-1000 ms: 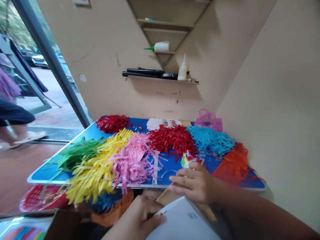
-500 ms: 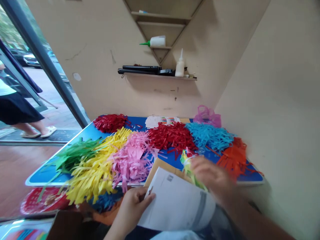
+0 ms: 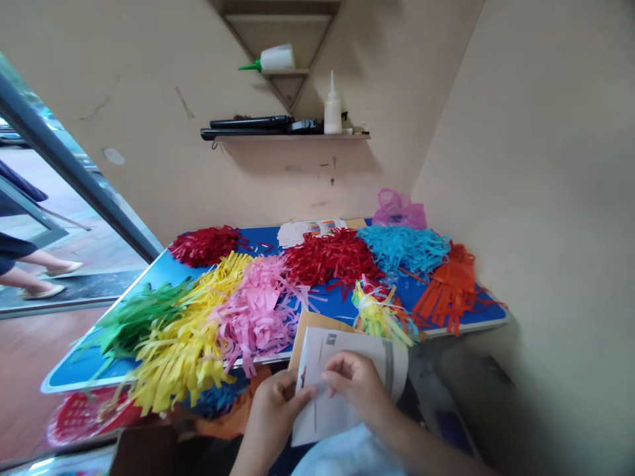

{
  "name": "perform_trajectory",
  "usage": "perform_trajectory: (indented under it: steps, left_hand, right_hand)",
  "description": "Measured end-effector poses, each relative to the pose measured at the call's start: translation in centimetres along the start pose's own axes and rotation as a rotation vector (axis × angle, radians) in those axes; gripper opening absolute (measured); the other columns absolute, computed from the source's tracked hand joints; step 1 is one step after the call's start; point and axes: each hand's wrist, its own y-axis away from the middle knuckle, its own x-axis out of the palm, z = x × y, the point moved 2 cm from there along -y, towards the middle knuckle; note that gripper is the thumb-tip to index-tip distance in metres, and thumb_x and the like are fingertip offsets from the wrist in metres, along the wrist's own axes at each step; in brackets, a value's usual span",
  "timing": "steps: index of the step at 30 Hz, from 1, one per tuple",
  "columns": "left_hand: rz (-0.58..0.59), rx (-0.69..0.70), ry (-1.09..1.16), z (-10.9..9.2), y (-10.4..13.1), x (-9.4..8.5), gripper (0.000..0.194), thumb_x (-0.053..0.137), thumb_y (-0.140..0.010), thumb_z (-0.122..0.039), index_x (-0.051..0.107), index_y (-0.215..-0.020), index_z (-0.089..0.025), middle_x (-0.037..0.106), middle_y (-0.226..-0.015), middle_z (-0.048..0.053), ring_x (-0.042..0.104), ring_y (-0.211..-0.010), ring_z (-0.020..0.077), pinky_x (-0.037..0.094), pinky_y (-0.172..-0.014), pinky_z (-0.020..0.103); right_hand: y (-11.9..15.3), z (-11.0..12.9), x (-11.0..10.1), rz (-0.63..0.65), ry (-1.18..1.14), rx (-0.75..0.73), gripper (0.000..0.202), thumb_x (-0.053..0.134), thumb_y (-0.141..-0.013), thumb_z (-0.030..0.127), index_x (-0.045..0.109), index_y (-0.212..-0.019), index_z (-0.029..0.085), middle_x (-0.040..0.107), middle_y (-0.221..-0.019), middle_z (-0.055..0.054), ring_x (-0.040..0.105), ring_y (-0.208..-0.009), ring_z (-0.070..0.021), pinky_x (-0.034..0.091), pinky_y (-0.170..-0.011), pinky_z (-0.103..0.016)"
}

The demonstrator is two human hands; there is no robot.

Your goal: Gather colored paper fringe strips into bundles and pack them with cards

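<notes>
My left hand [image 3: 278,406] is closed on the left edge of a white printed sheet [image 3: 367,350], thumb on top. Over the middle of that sheet is my right hand [image 3: 354,383], its thumb and index finger pinched together; whatever may be between them cannot be made out. A brown cardboard piece [image 3: 308,325] sticks out behind the sheet. Just beyond the sheet, a multicoloured bundle of paper strips [image 3: 377,307], tied with a white band, lies at the table's front edge.
The blue table [image 3: 163,264] bears heaps of green [image 3: 133,314], yellow [image 3: 193,337], pink [image 3: 258,307], red [image 3: 330,258], light blue [image 3: 404,248] and orange strips [image 3: 449,284]. A red basket [image 3: 84,416] is below left. A wall shelf [image 3: 288,137] holds a glue bottle [image 3: 333,112].
My right hand has moved from beside the multicoloured bundle down and left onto the sheet, its fingers now pinched. My left hand still grips the sheet. The view has shifted to the right.
</notes>
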Motion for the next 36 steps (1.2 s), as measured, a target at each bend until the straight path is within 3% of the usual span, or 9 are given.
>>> perform_trajectory:
  steps: [12, 18, 22, 25, 27, 29, 32, 34, 36]
  left_hand:
    - [0.007, 0.070, -0.037, -0.2, 0.3, 0.1, 0.030, 0.072, -0.075, -0.044, 0.079, -0.087, -0.017, 0.075, -0.082, 0.005, 0.064, -0.076, 0.0213, 0.046, -0.067, 0.024]
    - [-0.017, 0.054, -0.037, 0.4, 0.4, 0.5, 0.035, 0.072, -0.073, -0.048, 0.078, -0.082, -0.015, 0.072, -0.075, 0.005, 0.062, -0.072, 0.0204, 0.046, -0.061, 0.024]
    - [-0.040, -0.011, 0.049, 1.0, 0.9, -0.2, 0.038, 0.074, -0.070, -0.050, 0.076, -0.081, -0.013, 0.073, -0.080, 0.007, 0.063, -0.075, 0.0217, 0.048, -0.066, 0.026]
    - [-0.035, -0.083, 0.153, 1.7, 1.3, -1.1, 0.042, 0.075, -0.068, -0.053, 0.075, -0.082, -0.013, 0.072, -0.082, 0.007, 0.063, -0.075, 0.0212, 0.049, -0.065, 0.027]
    - [-0.001, -0.113, 0.208, 2.2, 1.2, -1.4, 0.046, 0.074, -0.068, -0.056, 0.073, -0.083, -0.013, 0.071, -0.079, 0.007, 0.062, -0.070, 0.0199, 0.048, -0.061, 0.026]
    - [-0.027, -0.085, 0.134, 2.6, 0.6, -1.5, 0.046, 0.071, -0.069, -0.058, 0.071, -0.080, -0.013, 0.070, -0.074, 0.006, 0.061, -0.066, 0.0190, 0.047, -0.059, 0.026]
    - [-0.202, 0.002, -0.210, 2.8, -0.3, -1.5, 0.041, 0.067, -0.070, -0.056, 0.069, -0.072, -0.016, 0.067, -0.068, 0.004, 0.059, -0.065, 0.0195, 0.046, -0.060, 0.026]
    - [-0.235, 0.015, -0.308, 2.5, -0.4, -1.7, 0.039, 0.066, -0.071, -0.056, 0.070, -0.073, -0.017, 0.068, -0.069, 0.004, 0.061, -0.066, 0.0205, 0.047, -0.061, 0.026]
    - [-0.200, -0.011, -0.216, 1.9, 0.3, -2.2, 0.043, 0.067, -0.069, -0.059, 0.071, -0.079, -0.017, 0.071, -0.071, 0.004, 0.063, -0.067, 0.0213, 0.049, -0.059, 0.026]
  right_hand:
    - [-0.3, -1.3, 0.3, -0.036, 0.047, -0.009, 0.024, 0.074, -0.067, 0.038, 0.062, -0.068, 0.017, 0.062, -0.061, 0.002, 0.057, -0.048, -0.0126, 0.044, -0.051, -0.025]
    - [0.4, -1.0, 0.8, -0.083, 0.447, -0.149, 0.007, 0.063, -0.075, 0.027, 0.062, -0.073, 0.020, 0.064, -0.066, 0.000, 0.061, -0.059, -0.0166, 0.046, -0.057, -0.027]
    - [-0.2, -0.6, -2.6, -0.270, 0.780, -0.249, 0.025, 0.072, -0.071, 0.031, 0.063, -0.091, 0.020, 0.062, -0.068, 0.000, 0.061, -0.064, -0.0210, 0.046, -0.062, -0.032]
    - [-0.9, -0.1, -7.3, -0.476, 0.915, -0.485, 0.042, 0.077, -0.067, 0.042, 0.063, -0.099, 0.019, 0.067, -0.096, -0.010, 0.061, -0.093, -0.0299, 0.046, -0.080, -0.041]
    - [-1.1, -0.3, -9.3, -0.392, 0.977, -0.563, 0.029, 0.071, -0.076, 0.046, 0.065, -0.088, 0.021, 0.068, -0.094, -0.008, 0.061, -0.093, -0.0283, 0.044, -0.081, -0.040]
    - [-0.7, -0.7, -9.7, -0.282, 1.022, -0.587, 0.025, 0.061, -0.086, 0.045, 0.063, -0.076, 0.022, 0.067, -0.079, -0.004, 0.062, -0.081, -0.0240, 0.043, -0.076, -0.036]
    - [1.0, -0.9, -8.7, -0.296, 1.075, -0.655, 0.030, 0.058, -0.091, 0.041, 0.061, -0.069, 0.021, 0.064, -0.069, -0.002, 0.061, -0.073, -0.0222, 0.040, -0.072, -0.036]
    - [2.2, -0.6, -8.2, -0.297, 1.092, -0.700, 0.025, 0.059, -0.090, 0.038, 0.063, -0.071, 0.022, 0.067, -0.073, -0.002, 0.062, -0.075, -0.0227, 0.040, -0.075, -0.038]
    - [3.0, 0.0, -9.1, -0.337, 1.075, -0.706, 0.017, 0.064, -0.086, 0.040, 0.068, -0.089, 0.024, 0.072, -0.091, -0.005, 0.064, -0.089, -0.0265, 0.043, -0.083, -0.042]
